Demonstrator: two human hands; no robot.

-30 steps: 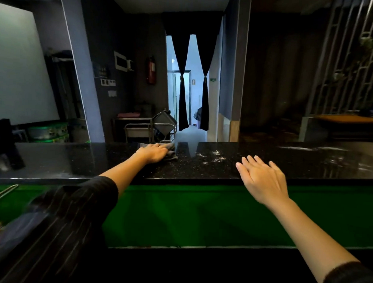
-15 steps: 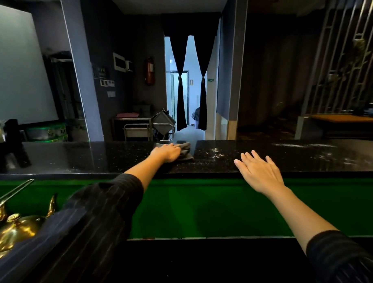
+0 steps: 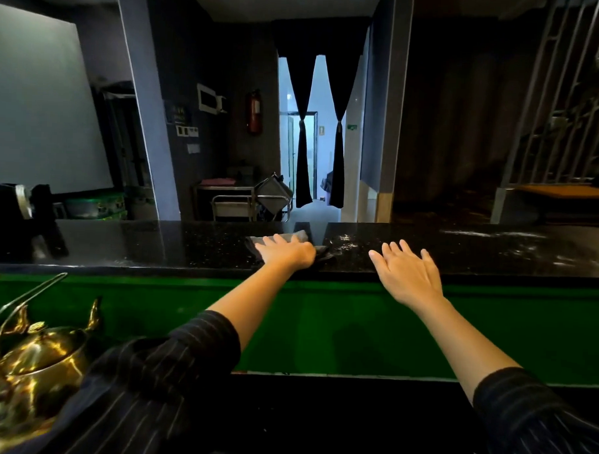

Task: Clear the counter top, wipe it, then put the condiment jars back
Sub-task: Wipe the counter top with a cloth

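Note:
A black speckled counter top runs across the view above a green front panel. My left hand presses flat on a grey cloth lying on the counter near its middle. My right hand hovers open at the counter's near edge, fingers spread, holding nothing. White powdery smears lie on the counter just right of the cloth, with more smears farther right. No condiment jars are in view.
A brass pot with lid and handles sits at the lower left on the lower level. A dark object stands on the counter's far left. Beyond the counter are a metal trolley and a curtained doorway.
My left hand has slid the cloth to the right along the counter, toward the white smears. My right hand stays open near the counter edge. The view has shifted, revealing the brass pot.

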